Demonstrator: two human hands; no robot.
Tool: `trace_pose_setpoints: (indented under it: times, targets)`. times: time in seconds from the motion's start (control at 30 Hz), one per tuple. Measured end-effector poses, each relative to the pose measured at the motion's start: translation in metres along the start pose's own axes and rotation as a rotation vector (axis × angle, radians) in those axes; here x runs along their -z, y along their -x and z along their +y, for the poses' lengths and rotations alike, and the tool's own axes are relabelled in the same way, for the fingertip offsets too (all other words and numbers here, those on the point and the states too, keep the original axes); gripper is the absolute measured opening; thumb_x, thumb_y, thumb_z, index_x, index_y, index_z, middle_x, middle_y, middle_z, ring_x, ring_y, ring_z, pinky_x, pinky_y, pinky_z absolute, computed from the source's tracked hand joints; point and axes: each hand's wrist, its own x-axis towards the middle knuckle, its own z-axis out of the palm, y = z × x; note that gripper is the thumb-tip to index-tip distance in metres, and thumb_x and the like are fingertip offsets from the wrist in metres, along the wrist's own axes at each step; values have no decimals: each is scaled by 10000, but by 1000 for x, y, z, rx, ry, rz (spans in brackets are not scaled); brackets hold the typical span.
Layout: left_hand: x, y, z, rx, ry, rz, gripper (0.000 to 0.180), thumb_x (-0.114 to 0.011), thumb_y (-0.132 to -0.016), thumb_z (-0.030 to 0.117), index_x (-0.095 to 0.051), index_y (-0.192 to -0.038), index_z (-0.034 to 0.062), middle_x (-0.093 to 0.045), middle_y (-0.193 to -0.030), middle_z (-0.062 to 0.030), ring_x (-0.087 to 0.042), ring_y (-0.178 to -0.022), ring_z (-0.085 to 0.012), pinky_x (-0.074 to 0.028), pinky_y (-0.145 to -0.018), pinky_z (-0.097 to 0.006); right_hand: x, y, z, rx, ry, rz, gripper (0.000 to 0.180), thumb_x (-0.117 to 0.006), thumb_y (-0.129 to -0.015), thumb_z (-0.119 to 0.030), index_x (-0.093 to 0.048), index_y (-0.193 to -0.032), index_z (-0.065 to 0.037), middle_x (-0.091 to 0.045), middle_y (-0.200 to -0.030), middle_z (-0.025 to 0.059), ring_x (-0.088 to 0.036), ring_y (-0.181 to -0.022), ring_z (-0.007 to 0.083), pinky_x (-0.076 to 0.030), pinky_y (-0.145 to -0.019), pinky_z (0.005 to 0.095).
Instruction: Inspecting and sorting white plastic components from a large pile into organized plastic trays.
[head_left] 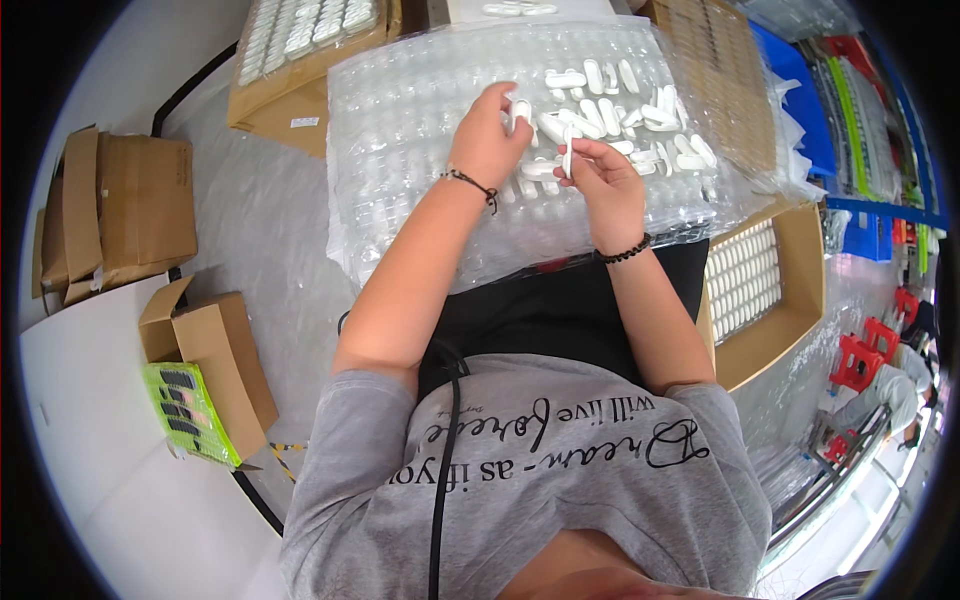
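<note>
Over the lap, head view: clear blister tray (pixel 420 150) spread across a black cloth, loose white oval pieces (pixel 640 125) heaped at 1 o'clock of the tray.
Left hand (pixel 487 140): fingers closed together on one white piece (pixel 520 110), held just above the tray's middle rows.
Right hand (pixel 608 185): thumb and forefinger clamped on a second white piece (pixel 567 160), stood on edge, close beside the left hand.
Step in hand: judged mid-fill, pieces being set one by one into the tray's pockets; most pockets toward 9 o'clock look unfilled.
Next move: likely calls for turning each piece flat and pressing it into a free pocket.
Surroundings: filled tray in a cardboard box (pixel 775 280) at 3 o'clock; another box (pixel 300 45) at 11 o'clock; folded cartons (pixel 125 210) at 9 o'clock.
</note>
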Motion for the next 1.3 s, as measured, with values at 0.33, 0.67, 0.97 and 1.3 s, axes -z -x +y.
trace_pose_setpoints:
  times: [0.33,0.67,0.97,1.3]
  targets:
    - [5,29,43,487,676,-499,376,-497,-947,133,-495,-1312,42,-603,-1060,-114,-620,-871,-199,-512,-704,-326,0,-3,-2,258,174,-72,131,-570,-886,28,-606,-1010,49,-556,-986,66,-633,-758,131,-524,-657,231]
    - [-13,29,6,512,1169,-564,455,-455,-959,28,-337,-1395,-21,-494,-1300,-121,-566,-1081,-185,-501,-959,-363,16,-17,11,226,476,-11,134,-617,-845,3,-653,-973,-11,-597,-949,56,-613,-783,117,-514,-671,254]
    - [-15,28,-2,416,1141,-566,354,-497,-960,55,-463,-1307,-10,-579,-1225,-90,-579,-1113,-183,-509,-943,-334,13,-16,-8,571,709,-30,184,-654,-796,25,-688,-968,-31,-614,-859,64,-602,-692,143,-503,-617,249]
    - [-8,30,2,429,1115,-563,332,-516,-960,72,-511,-1276,-28,-602,-1183,-111,-604,-1067,-179,-532,-899,-293,18,-17,-14,555,697,-224,160,-639,-799,45,-642,-956,10,-577,-888,72,-589,-746,151,-492,-644,254]
